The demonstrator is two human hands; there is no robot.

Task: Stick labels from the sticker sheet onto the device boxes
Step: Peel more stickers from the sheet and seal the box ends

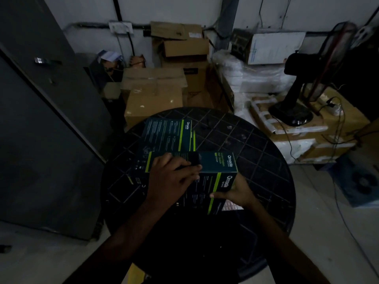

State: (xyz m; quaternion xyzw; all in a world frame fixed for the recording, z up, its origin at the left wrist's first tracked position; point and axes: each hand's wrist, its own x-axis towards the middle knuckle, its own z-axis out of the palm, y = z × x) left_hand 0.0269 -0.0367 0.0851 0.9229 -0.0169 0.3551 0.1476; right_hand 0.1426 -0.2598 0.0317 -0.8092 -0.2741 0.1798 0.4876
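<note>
Both forearms are bare to the frame edge, and the hands (174, 177) wear no gloves.

The round table (256, 152) is black with a grid of thin pale lines crossing in diamonds. The near device box (205, 181) and the far device box (164, 134) are dark teal with bright lime-green stripes and small white lettering, and the sticker sheet (231, 206) shows as a pale pinkish patch of small squares. Behind, the cartons (153, 95) are plain brown, the cabinet (41, 119) grey, the fan (295, 89) black.
</note>
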